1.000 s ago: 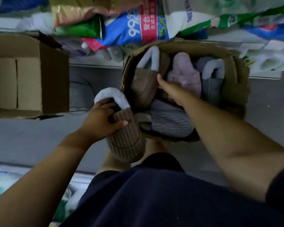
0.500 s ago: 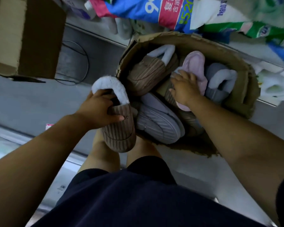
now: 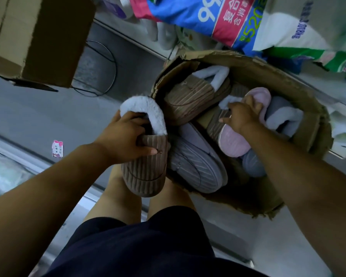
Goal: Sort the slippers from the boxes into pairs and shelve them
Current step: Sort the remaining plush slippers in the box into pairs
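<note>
Slippers lie mixed in the torn cardboard box (image 3: 268,64) on the floor — a pink slipper (image 3: 234,140) among them, with the right hand (image 3: 240,114) curled around it. The left hand (image 3: 126,140) grips a brown slipper (image 3: 146,166) just outside the box, fingers in its pale fleece opening

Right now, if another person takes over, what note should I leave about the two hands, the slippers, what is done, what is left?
Left hand grips one brown slipper, outside the torn box.
Right hand holds the pink slipper inside the box.
Second brown slipper and grey slippers lie in the box.
Done: one brown slipper out.
Left: pair them all, shelve them; no pair shelved in view.
</note>
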Demonstrator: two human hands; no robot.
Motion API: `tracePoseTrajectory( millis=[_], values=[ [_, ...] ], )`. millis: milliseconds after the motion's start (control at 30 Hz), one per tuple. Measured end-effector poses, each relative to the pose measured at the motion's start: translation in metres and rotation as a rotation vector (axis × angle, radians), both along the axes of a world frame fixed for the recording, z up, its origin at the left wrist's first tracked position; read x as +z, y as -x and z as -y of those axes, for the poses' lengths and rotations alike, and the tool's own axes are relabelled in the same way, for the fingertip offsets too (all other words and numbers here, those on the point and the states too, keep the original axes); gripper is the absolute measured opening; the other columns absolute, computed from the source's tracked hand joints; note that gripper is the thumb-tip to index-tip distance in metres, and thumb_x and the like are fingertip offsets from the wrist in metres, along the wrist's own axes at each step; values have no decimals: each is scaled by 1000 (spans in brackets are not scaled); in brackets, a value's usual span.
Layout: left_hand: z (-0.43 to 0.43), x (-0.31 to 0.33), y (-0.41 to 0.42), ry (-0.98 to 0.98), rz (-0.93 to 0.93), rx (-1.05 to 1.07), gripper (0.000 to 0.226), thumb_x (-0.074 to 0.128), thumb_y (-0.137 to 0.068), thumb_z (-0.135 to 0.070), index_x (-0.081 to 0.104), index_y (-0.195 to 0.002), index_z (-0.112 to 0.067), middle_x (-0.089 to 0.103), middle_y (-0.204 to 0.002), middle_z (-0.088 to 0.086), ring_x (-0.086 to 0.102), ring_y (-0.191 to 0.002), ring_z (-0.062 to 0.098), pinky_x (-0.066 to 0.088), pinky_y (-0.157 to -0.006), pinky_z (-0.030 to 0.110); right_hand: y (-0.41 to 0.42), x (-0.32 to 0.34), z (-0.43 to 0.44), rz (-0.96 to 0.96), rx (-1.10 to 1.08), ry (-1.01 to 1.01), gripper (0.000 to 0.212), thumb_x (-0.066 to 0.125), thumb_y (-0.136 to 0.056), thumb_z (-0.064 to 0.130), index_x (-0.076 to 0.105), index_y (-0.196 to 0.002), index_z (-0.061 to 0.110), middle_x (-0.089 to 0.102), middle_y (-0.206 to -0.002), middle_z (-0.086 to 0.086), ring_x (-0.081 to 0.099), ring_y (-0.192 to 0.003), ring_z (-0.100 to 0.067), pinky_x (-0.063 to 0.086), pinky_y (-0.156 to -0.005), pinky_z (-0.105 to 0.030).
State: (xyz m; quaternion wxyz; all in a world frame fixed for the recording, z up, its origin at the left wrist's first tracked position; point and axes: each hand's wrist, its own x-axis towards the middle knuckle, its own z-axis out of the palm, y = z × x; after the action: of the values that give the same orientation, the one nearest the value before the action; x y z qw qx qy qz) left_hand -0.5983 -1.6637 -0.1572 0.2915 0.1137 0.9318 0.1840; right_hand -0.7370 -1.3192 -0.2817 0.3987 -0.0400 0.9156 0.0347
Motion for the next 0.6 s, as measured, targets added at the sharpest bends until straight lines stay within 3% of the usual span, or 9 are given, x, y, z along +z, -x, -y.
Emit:
tracePoseTrajectory(
  millis=[67,133,233,433,500,567,600],
  values=[
    [-1,-2,-1,-3,2,12,70,43,-76,-80,78,-98,-24,66,-130,-2,42,-138,27,22,-118,59,-3,-7,0,43,9,-28,81,64,-82,67,44,-147,24,21,-156,-18,20,-139,-41,23,-112,-48],
    [-3,-2,-2,-3,0,14,71,43,-76,-80,79,-97,-23,66,-129,-2,41,-139,25,20,-120,58,0,-12,2,61,-13,-36,83,59,-77,78,48,-144,28,30,-152,-17,24,-138,-40,24,-110,-48],
    [-2,-1,-1,-12,6,16,70,42,-76,-79,78,-96,-23,66,-128,-4,40,-140,24,16,-121,56,9,-11,6,78,-105,32,65,64,-75,74,65,-121,28,53,-137,-16,43,-130,-39,29,-109,-49],
    [-5,4,-2,-9,3,2,70,41,-76,-79,78,-93,-23,67,-127,-4,39,-142,25,16,-121,60,9,16,1,70,-148,57,54,66,-77,68,70,-110,26,59,-129,-16,49,-125,-38,33,-106,-47],
    [-8,8,-2,-15,-1,-17,70,42,-76,-80,78,-92,-23,67,-127,-3,39,-142,25,18,-120,61,-1,20,-11,68,-196,92,63,61,-72,76,70,-107,24,60,-123,-12,52,-121,-38,33,-106,-49],
    [-10,13,-1,-16,-2,-36,72,40,-76,-81,79,-94,-23,66,-129,-4,36,-144,24,17,-120,60,-10,5,-37,9,-240,214,89,45,-56,95,70,-97,21,59,-119,-8,53,-117,-40,38,-106,-50],
    [-10,16,-1,-10,3,-41,74,39,-76,-81,79,-96,-23,65,-131,-4,35,-145,24,17,-120,59,-14,6,-47,-1,-255,249,87,42,-54,98,67,-89,22,60,-117,-6,52,-118,-40,40,-104,-51]
  ],
)
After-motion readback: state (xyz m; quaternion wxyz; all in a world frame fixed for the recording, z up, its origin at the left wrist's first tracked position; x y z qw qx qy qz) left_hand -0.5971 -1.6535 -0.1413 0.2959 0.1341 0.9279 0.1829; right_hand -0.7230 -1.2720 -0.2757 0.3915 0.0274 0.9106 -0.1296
